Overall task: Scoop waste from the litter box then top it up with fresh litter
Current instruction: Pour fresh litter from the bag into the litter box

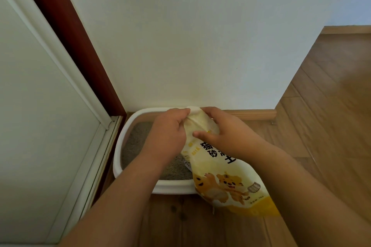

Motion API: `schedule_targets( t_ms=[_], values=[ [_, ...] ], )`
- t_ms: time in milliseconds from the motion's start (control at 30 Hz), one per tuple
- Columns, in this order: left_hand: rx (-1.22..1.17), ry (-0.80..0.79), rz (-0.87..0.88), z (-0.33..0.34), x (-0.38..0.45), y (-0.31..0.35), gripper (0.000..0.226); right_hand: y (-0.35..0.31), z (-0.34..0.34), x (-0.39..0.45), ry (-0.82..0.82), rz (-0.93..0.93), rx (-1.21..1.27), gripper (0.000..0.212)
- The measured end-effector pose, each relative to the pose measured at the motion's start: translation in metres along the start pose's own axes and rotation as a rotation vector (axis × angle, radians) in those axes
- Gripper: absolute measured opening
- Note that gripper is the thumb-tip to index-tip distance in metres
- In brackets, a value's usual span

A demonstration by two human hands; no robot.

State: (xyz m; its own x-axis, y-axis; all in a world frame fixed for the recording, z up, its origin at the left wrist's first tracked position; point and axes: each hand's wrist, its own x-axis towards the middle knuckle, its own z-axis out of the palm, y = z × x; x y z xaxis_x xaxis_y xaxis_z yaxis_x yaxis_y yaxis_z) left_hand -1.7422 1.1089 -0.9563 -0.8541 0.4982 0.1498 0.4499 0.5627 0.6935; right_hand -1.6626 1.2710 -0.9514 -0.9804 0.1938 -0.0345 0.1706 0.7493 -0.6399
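Left hand (170, 128) clenched round the gathered neck of the cat litter bag (224, 176), fingers bunching the pale plastic at its far top end. Right hand (218, 128) gripping the same neck from the right, thumb laid across the printed face near the yellow mark. Both working at the mouth; hard to tell whether it is sealed, twisted or already open. Bag leaning over the right near corner of the litter box (128, 136), its heavy yellow bottom resting against the near rim, its top reaching toward the far wall (180, 36).

Litter box white, set on the wooden floor (321, 116) in the corner, tight against the skirting, a white door (40, 106) with its dark red frame to the left. Grey litter (140, 136) lying fairly even inside, no clumps visible from here, so likely at the topping-up stage.

For a clean pour: open the mouth wide while the weight still rests on the rim, keep one hand on the neck to throttle the flow, shift the other low under the bottom before tipping. Aim toward the left middle of the box, not over the right edge where the bag hangs outside and spill onto the floor seems likely. Tip slowly; granules tend to rush once moving.
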Motion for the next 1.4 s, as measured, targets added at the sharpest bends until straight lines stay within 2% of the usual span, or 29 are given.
schedule_targets(
  t_ms=[133, 333, 433, 533, 633, 733, 967, 1167, 1333, 1400],
  values=[
    [0.019, -0.027, 0.026, -0.002, -0.001, 0.000, 0.042, 0.001, 0.001, 0.005, 0.101, 0.004, -0.004, 0.051],
    [0.000, -0.017, 0.050, -0.002, 0.000, -0.003, 0.033, -0.004, 0.008, 0.008, 0.069, 0.023, -0.044, 0.044],
    [-0.007, -0.016, 0.058, -0.002, 0.000, -0.003, 0.029, -0.006, 0.013, 0.010, 0.089, 0.009, -0.110, 0.018],
    [-0.020, -0.029, 0.080, -0.001, 0.002, -0.004, 0.023, -0.010, 0.012, 0.008, 0.102, -0.003, -0.180, 0.027],
    [-0.117, -0.042, 0.013, -0.003, 0.009, -0.012, 0.016, -0.012, 0.009, 0.005, 0.119, -0.006, -0.206, 0.022],
    [-0.165, -0.159, -0.041, -0.005, 0.016, -0.027, 0.022, -0.011, 0.007, 0.003, 0.118, -0.006, -0.202, 0.018],
    [0.111, -0.358, -0.155, 0.000, 0.019, -0.059, 0.057, -0.006, -0.001, -0.007, 0.126, 0.035, -0.196, 0.025],
    [0.146, -0.294, -0.208, 0.007, 0.023, -0.073, 0.078, -0.005, -0.007, -0.013, 0.171, 0.098, -0.127, 0.019],
    [0.397, -0.406, -0.272, 0.010, 0.022, -0.093, 0.070, -0.001, -0.018, -0.018, 0.260, 0.182, -0.014, 0.011],
    [0.428, -0.378, -0.304, 0.011, 0.024, -0.101, 0.061, 0.001, -0.020, -0.018, 0.287, 0.208, 0.022, 0.009]
  ],
)
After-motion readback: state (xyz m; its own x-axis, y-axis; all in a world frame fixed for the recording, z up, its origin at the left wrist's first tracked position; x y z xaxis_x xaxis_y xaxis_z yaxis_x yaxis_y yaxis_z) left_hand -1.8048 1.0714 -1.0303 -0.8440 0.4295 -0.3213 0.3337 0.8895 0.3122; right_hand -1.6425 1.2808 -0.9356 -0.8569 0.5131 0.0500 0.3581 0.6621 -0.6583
